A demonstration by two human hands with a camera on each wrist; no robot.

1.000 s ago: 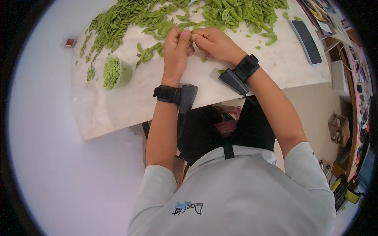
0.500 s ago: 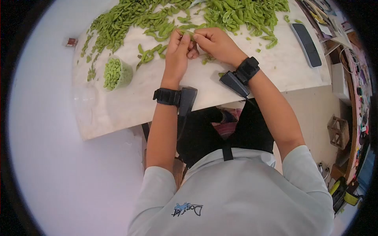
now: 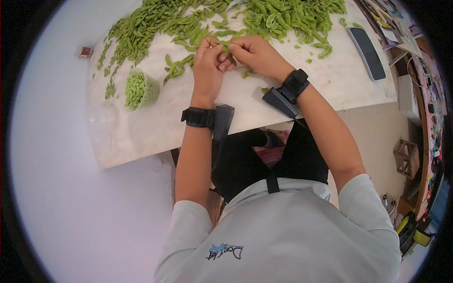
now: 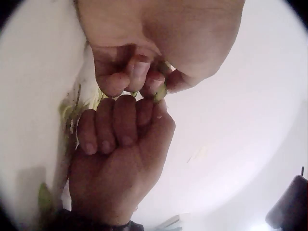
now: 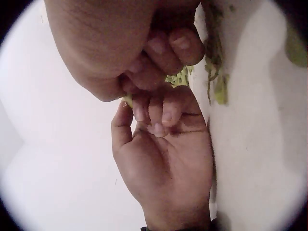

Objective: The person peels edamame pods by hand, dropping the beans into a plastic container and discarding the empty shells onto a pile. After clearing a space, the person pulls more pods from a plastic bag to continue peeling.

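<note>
Both hands meet over the table, fingertips nearly touching around one green pod. The left hand pinches the pod between thumb and fingers, its other fingers curled in. From the other side, the right hand pinches the pod's end with thumb and forefinger. In the left wrist view a piece of the pod shows between the two hands; the right wrist view shows a small green bit at the fingertips. The fingers cover most of the pod.
Behind the hands lie a pile of pods at left and another heap at right. A clear cup of green beans stands on the table at left. A phone lies at right.
The left hand has shifted slightly left and its fingers have spread a little from the right hand's. The pod between the hands looks turned and less exposed than half a second ago.
</note>
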